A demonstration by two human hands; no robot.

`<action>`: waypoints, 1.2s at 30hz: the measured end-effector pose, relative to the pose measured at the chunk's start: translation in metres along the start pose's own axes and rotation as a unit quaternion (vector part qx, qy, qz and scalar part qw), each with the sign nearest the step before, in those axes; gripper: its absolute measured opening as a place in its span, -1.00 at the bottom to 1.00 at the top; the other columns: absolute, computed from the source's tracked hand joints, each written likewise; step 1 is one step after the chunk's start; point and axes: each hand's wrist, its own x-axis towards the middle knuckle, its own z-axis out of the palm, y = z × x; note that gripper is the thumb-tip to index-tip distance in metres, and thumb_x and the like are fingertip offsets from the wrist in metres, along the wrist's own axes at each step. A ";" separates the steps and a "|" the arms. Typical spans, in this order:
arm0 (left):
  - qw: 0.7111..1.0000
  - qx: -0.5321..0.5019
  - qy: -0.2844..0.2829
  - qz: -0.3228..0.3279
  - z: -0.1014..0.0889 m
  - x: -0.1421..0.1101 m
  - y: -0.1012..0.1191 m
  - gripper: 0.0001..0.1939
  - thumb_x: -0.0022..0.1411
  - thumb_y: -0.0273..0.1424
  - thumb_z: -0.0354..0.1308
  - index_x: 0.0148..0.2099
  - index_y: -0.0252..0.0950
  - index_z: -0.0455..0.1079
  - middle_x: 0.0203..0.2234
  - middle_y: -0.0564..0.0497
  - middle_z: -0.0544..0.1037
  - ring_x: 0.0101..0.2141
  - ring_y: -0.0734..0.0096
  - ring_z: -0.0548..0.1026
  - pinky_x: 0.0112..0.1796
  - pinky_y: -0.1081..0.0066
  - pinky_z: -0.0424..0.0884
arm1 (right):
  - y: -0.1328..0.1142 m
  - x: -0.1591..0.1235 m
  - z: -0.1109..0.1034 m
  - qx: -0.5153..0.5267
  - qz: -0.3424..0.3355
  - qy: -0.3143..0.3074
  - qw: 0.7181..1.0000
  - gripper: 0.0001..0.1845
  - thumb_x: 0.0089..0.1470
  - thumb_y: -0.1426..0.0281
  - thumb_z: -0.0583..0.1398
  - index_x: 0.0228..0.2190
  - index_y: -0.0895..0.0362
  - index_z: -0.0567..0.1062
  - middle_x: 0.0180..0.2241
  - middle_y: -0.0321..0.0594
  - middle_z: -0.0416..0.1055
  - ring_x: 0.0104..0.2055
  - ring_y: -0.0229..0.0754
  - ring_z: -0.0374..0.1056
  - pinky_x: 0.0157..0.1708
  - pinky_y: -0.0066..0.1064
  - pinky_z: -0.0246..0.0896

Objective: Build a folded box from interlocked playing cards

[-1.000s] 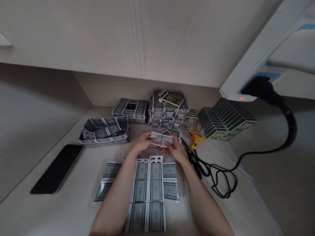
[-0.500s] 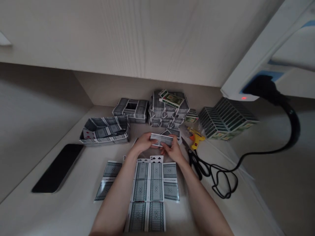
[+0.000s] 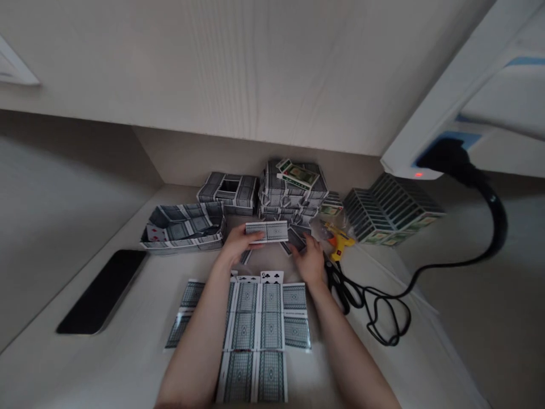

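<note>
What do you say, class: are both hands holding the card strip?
No, only the left hand holds the card strip; the right hand is apart from it.

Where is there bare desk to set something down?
Bare desktop lies between phone and laid-out cards, and on the near side of the coiled cable. Crowded: the back, with card-covered boxes, and beside your right hand, with scissors and glue gun.
</note>
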 end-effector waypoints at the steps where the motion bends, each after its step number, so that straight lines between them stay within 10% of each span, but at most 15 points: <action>1: 1.000 -0.014 0.009 0.005 0.000 0.000 0.000 -0.59 -0.28 -0.39 0.34 -0.29 -0.36 0.37 -0.33 -0.02 0.51 -0.34 0.34 0.47 -0.36 0.30 0.48 | 0.000 -0.001 0.001 -0.020 -0.006 -0.012 1.000 -0.45 -0.08 0.18 0.15 -0.07 0.20 0.32 -0.13 0.00 0.35 -0.05 0.05 0.18 -0.11 -0.16 0.08; 13: 0.999 -0.013 0.049 0.017 -0.005 0.004 -0.001 -0.66 -0.22 -0.40 0.32 -0.31 -0.33 0.37 -0.35 0.01 0.47 -0.40 0.48 0.44 -0.43 0.44 0.47 | 0.000 0.002 0.004 0.130 0.065 0.077 0.986 -0.54 -0.23 0.17 0.22 -0.28 0.17 0.38 -0.30 -0.14 0.38 -0.22 -0.10 0.25 -0.16 -0.21 0.08; 23: 0.997 -0.005 0.071 0.027 -0.008 0.005 -0.003 -0.68 -0.20 -0.37 0.30 -0.32 -0.32 0.37 -0.36 0.00 0.47 -0.40 0.48 0.43 -0.46 0.50 0.45 | -0.013 0.003 -0.002 0.483 0.228 -0.047 0.844 -0.67 -0.16 0.15 0.18 -0.37 0.10 0.33 -0.44 -0.27 0.41 -0.56 -0.18 0.36 -0.65 -0.37 0.25; 36: 0.997 0.070 0.014 0.029 -0.005 0.001 0.000 -0.55 -0.32 -0.37 0.35 -0.29 -0.34 0.35 -0.41 0.01 0.51 -0.39 0.36 0.47 -0.44 0.39 0.44 | -0.014 0.002 -0.008 0.406 0.158 -0.195 0.879 -0.73 -0.11 0.17 0.15 -0.37 0.07 0.37 -0.66 -0.38 0.38 -0.69 -0.24 0.29 -0.72 -0.44 0.21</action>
